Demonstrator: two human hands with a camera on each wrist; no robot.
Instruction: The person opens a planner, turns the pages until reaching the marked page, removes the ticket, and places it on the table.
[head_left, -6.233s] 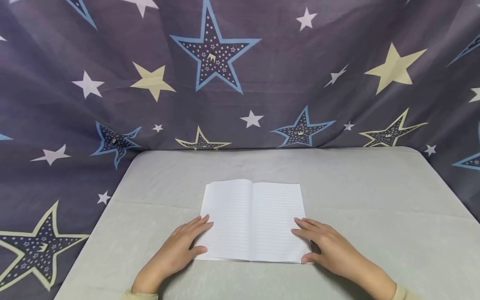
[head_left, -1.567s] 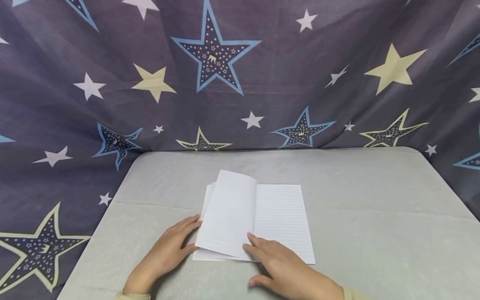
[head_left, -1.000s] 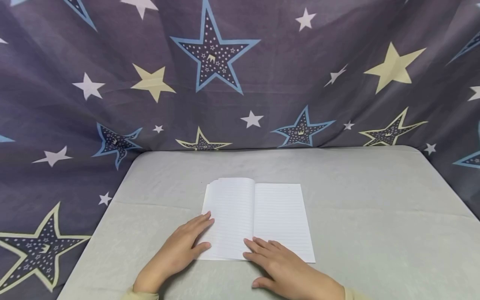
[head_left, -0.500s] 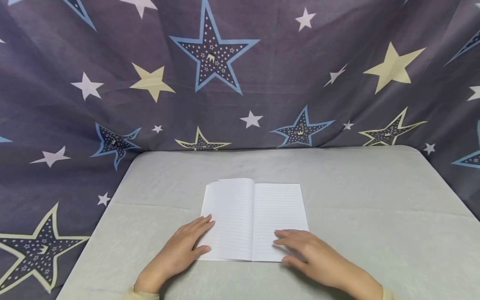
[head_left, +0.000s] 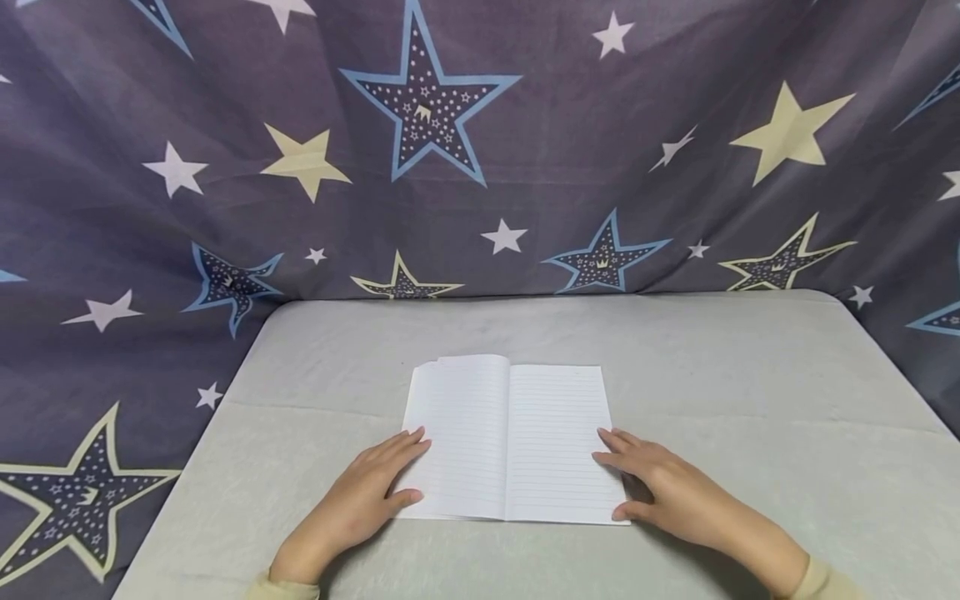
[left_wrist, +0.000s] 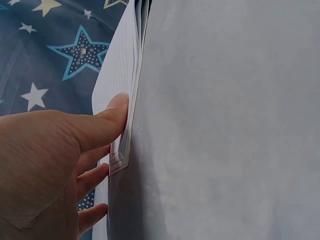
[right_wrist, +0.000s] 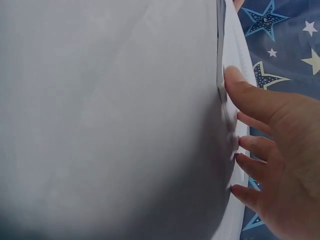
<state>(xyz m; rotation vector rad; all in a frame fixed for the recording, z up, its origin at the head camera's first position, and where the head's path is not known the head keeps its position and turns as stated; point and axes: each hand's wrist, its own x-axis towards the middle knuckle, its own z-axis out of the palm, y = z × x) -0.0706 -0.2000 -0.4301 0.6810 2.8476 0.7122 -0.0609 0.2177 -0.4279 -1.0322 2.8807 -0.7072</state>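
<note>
An open notebook (head_left: 555, 433) with lined white pages lies flat in the middle of the head view. My left hand (head_left: 367, 483) rests on its lower left edge, fingertips on the left page and thumb near the bottom corner. Across from it, my right hand (head_left: 663, 487) touches the lower right edge with fingers spread and thumb at the corner. In the left wrist view, the left thumb (left_wrist: 117, 110) presses the fanned page edges of the notebook (left_wrist: 117, 60). The right wrist view has the right thumb (right_wrist: 240, 87) at the notebook's edge, the other fingers loosely bent beside it.
The notebook lies on a table with a pale grey cloth (head_left: 750, 417). A dark curtain with stars (head_left: 562, 150) hangs behind the table and along its sides.
A leaf has been turned over to the left and smoothed down by my right hand, which then moved back to the right edge. My left hand has stayed at the left edge.
</note>
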